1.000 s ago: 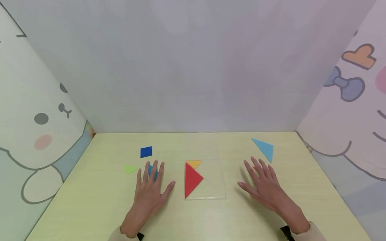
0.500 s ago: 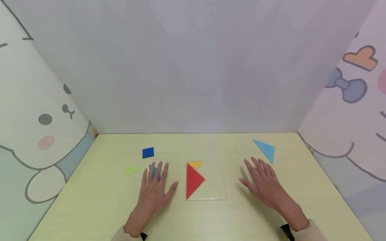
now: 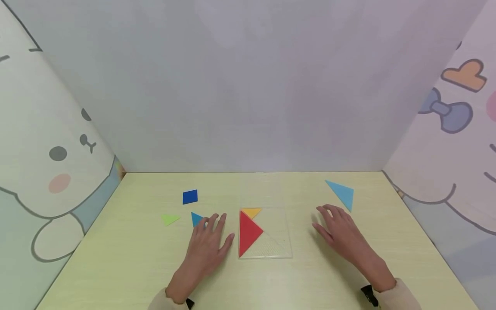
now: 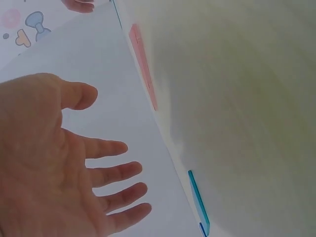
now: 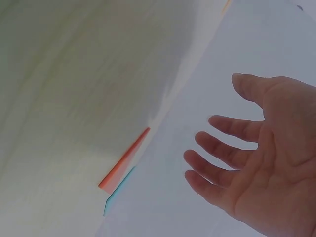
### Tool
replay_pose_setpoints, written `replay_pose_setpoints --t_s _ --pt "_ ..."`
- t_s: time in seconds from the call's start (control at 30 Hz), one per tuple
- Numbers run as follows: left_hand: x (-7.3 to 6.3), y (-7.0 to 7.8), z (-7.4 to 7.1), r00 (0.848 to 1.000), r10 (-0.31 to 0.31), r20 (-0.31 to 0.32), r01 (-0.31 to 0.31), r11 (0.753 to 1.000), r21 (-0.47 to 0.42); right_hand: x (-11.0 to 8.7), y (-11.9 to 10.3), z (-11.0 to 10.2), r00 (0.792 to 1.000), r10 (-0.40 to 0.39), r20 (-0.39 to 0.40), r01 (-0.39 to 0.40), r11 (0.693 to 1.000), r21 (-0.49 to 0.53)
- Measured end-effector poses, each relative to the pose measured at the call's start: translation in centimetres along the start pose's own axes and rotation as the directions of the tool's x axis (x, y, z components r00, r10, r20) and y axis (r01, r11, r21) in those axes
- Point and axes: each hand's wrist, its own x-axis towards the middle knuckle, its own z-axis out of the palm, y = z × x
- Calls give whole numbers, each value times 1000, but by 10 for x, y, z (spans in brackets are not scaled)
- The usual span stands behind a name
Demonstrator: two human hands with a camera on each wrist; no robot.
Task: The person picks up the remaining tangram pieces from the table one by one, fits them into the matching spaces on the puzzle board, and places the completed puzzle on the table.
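My left hand [image 3: 205, 249] hovers over the table just left of a clear square tray [image 3: 276, 245], fingers apart and slightly bent, holding nothing. Its fingertips partly cover a blue triangle tile [image 3: 195, 218]. Inside the tray lie a large red triangle tile [image 3: 249, 233] and a small yellow triangle tile [image 3: 252, 212]. To the tray's right my right hand [image 3: 345, 237] is raised above the table with loosely bent fingers, also holding nothing. An orange-red tile [image 5: 124, 163] shows beyond it in the right wrist view; the hand hides this tile in the head view.
A dark blue four-sided tile [image 3: 190, 196] and a light green triangle tile [image 3: 169, 219] lie at the left. Far right is a large light blue triangle tile [image 3: 342, 193]. A pale wall [image 3: 255, 107] rises behind the table, with cartoon-printed panels on both sides.
My left hand has drifted right toward the tray, uncovering more of the blue triangle tile. Fingers of both hands have bent a little. The tiles lie as before on the table.
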Motion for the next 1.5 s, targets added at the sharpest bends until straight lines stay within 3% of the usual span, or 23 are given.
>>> replay_pose_setpoints --t_s 0.2,0.4,0.63,1.07,1.3,1.5 --pt "-1 8 1 998 -6 63 6 1000 8 2 8 4 997 -56 -58 56 998 -3" --pt "0 10 3 997 26 70 -26 1000 -4 5 14 6 989 -108 -102 109 994 4" --pt "2 10 6 994 88 58 -89 996 12 5 17 6 989 -105 -100 106 994 1" --pt "8 17 7 989 116 94 -111 993 -49 10 24 3 983 -124 -136 123 992 -15" --pt "10 18 9 980 114 161 -104 992 -68 12 33 2 991 -97 -95 95 995 -22" --pt "11 15 9 961 118 251 -77 983 -169 17 38 1 993 -77 -92 74 997 -35"
